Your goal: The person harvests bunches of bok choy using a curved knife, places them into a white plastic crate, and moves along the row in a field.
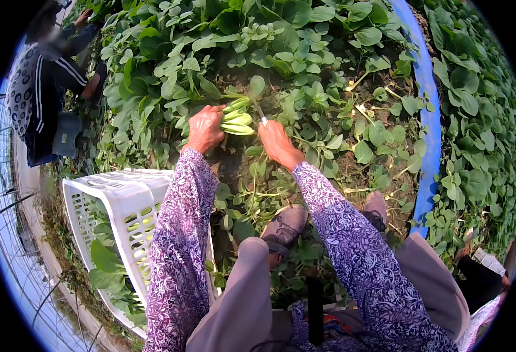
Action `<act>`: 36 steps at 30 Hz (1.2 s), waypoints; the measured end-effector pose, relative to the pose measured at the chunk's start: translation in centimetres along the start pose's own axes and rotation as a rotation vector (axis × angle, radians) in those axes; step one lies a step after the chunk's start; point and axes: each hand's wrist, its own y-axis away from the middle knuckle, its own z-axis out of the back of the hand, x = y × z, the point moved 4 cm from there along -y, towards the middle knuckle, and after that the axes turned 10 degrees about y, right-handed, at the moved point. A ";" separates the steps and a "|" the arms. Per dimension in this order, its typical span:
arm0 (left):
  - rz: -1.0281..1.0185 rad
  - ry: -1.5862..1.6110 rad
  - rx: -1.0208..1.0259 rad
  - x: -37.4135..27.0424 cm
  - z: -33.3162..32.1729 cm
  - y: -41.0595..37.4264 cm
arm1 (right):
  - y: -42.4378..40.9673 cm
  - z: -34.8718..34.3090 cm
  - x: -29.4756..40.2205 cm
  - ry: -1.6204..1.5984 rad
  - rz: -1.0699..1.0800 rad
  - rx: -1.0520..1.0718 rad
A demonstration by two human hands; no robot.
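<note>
My left hand (206, 128) is closed around a bunch of green leafy vegetables (238, 122), whose pale, thick stem bases point right. My right hand (278, 143) grips a small knife (260, 111); its narrow blade points up and left, just to the right of the stem bases. Part of the knife's handle is hidden in my fingers. Leafy plants grow around both hands, over brown soil. Below my left hand, beside my left sleeve, a white plastic basket (119, 193) lies on its side with picked leafy greens (108, 268) inside.
A blue strip (427, 132) runs along the bed's right side, with more plants beyond it. Cut or uprooted plants (372, 127) lie on the soil at right. A person (49, 79) is at upper left near a grey plastic stool (67, 134); another person (480, 281) is partly visible at lower right.
</note>
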 end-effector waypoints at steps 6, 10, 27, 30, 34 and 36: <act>0.244 0.077 0.095 2.5 -0.1 -0.5 | -0.3 0.4 1.3 -0.515 -0.551 0.360; 0.356 0.110 0.147 3.0 0.9 -0.8 | -0.5 0.6 0.6 -0.724 -0.654 0.471; 0.514 0.449 0.259 4.1 2.8 -0.6 | 0.9 -2.2 3.9 -0.365 -0.216 0.349; 0.461 0.663 0.213 1.3 4.3 0.8 | 2.7 0.5 2.2 0.144 0.067 0.040; 0.571 1.324 0.099 -1.8 6.7 7.3 | 3.2 6.5 -0.6 -0.746 -0.556 0.130; 0.612 1.552 -0.047 -3.6 7.0 10.2 | 3.3 10.8 -0.6 -1.005 -0.662 0.019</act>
